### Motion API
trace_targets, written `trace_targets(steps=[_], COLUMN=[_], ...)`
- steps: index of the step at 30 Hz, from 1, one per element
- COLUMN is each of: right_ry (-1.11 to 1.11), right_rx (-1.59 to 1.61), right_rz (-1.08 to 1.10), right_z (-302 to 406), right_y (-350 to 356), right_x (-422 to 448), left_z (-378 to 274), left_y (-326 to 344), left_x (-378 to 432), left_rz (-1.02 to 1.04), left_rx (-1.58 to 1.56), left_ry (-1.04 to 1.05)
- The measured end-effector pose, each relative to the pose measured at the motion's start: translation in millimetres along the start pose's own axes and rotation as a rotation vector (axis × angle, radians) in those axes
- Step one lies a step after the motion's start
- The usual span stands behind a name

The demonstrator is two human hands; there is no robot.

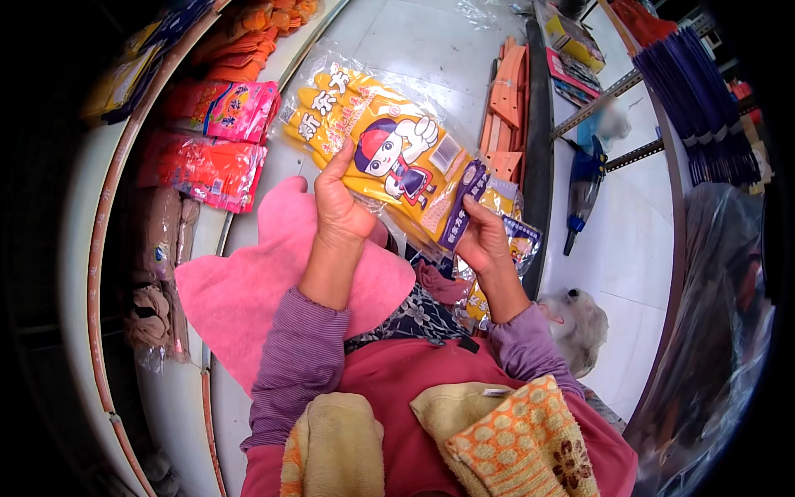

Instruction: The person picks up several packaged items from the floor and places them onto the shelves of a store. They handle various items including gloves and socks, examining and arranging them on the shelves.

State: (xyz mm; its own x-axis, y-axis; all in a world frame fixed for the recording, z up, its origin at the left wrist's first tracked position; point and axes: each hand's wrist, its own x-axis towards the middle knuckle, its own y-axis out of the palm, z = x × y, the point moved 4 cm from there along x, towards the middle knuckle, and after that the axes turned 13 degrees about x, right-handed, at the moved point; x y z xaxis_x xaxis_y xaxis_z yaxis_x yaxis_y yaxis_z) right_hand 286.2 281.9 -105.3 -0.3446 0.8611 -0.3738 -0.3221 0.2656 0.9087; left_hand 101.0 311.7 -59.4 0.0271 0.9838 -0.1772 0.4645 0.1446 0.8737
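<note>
A clear plastic packet of yellow rubber gloves (379,155) is held up before me, its printed cartoon figure facing the camera. My left hand (343,196) grips the packet's near-left edge, thumb on top. At its purple-banded right end, my right hand (484,239) has hold of it, thumb over the band. More yellow-and-purple glove packets (525,242) lie just beyond my right hand, partly hidden by it. Draped beneath my left forearm is a pink cloth (248,286). A patterned towel (509,447) hangs over my chest.
Left shelves hold pink glove packets (214,112), orange gloves (248,53) and beige bundled goods (158,242). On the right are orange-pink slats (506,105), a blue handheld tool (586,186), a plastic bag (577,329) and a stack of dark blue folded goods (695,99).
</note>
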Motion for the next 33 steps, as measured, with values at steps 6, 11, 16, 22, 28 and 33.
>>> trace_targets(steps=[6,11,16,22,28,33], right_ry=[-0.181,-0.158,-0.128,-0.244,-0.234,-0.157], right_rx=[-0.266,-0.301,-0.407,-0.603,-0.661,-0.682], right_rz=[0.019,0.056,0.04,0.066,0.214,0.358], right_z=[14,11,10,7,-29,-59], right_y=[17,30,41,92,162,230], right_x=[-20,-24,-30,-26,9,78], left_z=[-3,-8,-11,-53,-139,-247], left_y=[-1,2,0,0,19,49], left_x=[2,-2,-2,-2,5,28], left_rz=[-0.066,0.023,-0.071,-0.021,-0.01,-0.06], left_rx=[0.064,-0.092,-0.06,0.015,0.081,0.223], left_ry=[0.047,-0.008,0.064,0.161,0.247,0.382])
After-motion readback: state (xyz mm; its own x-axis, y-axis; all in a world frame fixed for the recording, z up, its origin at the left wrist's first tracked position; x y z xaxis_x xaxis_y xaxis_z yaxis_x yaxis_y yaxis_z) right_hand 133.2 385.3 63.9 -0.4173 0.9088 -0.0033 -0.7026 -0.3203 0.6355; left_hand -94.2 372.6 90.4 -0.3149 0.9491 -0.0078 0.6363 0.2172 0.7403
